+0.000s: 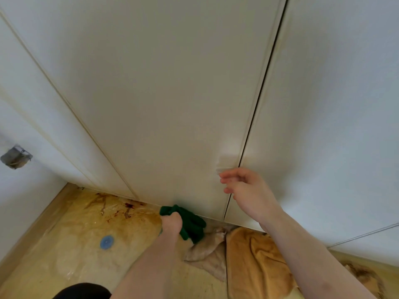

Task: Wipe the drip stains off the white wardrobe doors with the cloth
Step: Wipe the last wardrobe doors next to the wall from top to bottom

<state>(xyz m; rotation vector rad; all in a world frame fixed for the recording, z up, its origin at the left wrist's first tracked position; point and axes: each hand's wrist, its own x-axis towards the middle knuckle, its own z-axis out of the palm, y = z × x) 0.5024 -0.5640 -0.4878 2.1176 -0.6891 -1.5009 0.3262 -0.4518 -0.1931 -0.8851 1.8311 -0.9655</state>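
Far left: white wall (26, 201) with a rough broken hole (16, 157) in it, grey inside, and a pale wooden skirting board (41, 221) running along its foot toward me. Next right, the leftmost wardrobe door (43, 108), its seam slanting down to the floor. Floor (71, 244) on the left: yellowish, covered by clear crinkled plastic sheeting, with dark red-brown stains (127, 209) close under the door's bottom edge and a small round blue disc (106, 242) lying nearer me; this stretch of floor is the widest open ground in view. Near bottom edge, a dark rounded shape (84, 291), likely my knee. Centre: the middle wardrobe door (164, 93), white, with faint yellowish streaking toward its lower part. My left hand (171, 223) is curled round a bunched green cloth (190, 222), which sits at the door's bottom edge where it meets the floor. Just right of the cloth, a crumpled beige rag (207, 247) and an orange-tan towel (254, 262) lie on the floor, touching each other and crowding the foot of the doors. A dark vertical gap (259, 100) separates the middle door from the right wardrobe door (336, 104). My right hand (244, 188) is at that gap low down, fingers loosely spread and holding nothing; whether the fingertips touch the door edge I cannot tell.
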